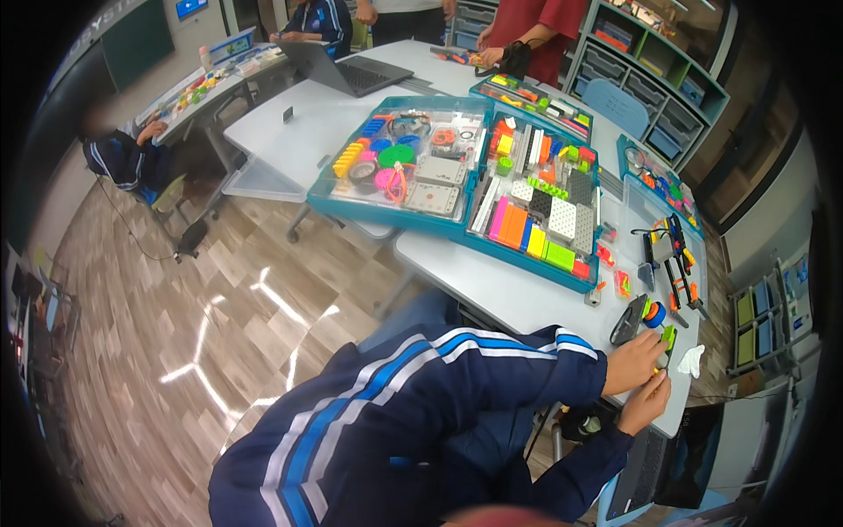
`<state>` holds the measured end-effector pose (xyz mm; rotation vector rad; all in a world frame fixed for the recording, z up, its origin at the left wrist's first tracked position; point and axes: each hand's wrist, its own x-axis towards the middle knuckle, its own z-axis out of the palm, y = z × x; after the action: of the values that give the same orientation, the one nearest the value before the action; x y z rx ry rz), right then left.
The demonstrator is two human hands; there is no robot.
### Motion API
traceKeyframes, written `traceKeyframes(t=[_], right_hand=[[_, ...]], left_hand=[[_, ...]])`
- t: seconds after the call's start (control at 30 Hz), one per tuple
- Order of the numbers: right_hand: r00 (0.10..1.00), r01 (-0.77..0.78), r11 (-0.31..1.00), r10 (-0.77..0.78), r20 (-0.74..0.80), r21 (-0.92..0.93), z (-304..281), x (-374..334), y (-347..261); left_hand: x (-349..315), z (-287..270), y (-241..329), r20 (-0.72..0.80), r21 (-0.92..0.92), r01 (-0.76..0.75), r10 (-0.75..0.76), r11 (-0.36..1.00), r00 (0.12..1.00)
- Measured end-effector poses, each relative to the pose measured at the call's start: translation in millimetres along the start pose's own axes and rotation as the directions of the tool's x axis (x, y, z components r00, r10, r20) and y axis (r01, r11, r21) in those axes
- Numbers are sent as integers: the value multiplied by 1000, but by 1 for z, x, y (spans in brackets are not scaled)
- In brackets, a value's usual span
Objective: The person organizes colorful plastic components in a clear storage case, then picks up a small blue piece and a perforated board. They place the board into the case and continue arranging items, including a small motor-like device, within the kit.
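At the right end of the white table, my left hand [634, 363] and my right hand [648, 405] are close together, fingers closed around a small building-block assembly [670, 337]. A lime-green piece and a dark strip show between and beyond the fingers; the rest is hidden. Just past my left hand lie a blue round piece with an orange part [654, 314] and a dark grey block piece [629, 320]. A crumpled white tissue [692, 361] rests beside the assembly. Farther off stands a black beam structure [674, 263] with orange parts.
An opened teal case [471, 230] of colourful building pieces covers the table's middle. Another parts case [659, 176] stands far right, and a laptop [356, 75] at the back. Loose orange pieces [622, 283] lie beside the case. A second laptop [645, 465] sits below my right forearm. Other people work around the table.
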<state>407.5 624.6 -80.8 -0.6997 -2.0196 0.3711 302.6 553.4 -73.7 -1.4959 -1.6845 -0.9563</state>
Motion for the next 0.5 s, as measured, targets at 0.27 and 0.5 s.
traceKeyframes(t=[0.27, 0.5], right_hand=[[1000, 12, 1000, -12, -2, 3, -1, 0, 1], [999, 13, 1000, -13, -36, -12, -1, 0, -4]], left_hand=[[1, -4, -1, 45, 89, -52, 48, 995, 998], [3, -8, 2, 30, 119, -55, 52, 991, 998]])
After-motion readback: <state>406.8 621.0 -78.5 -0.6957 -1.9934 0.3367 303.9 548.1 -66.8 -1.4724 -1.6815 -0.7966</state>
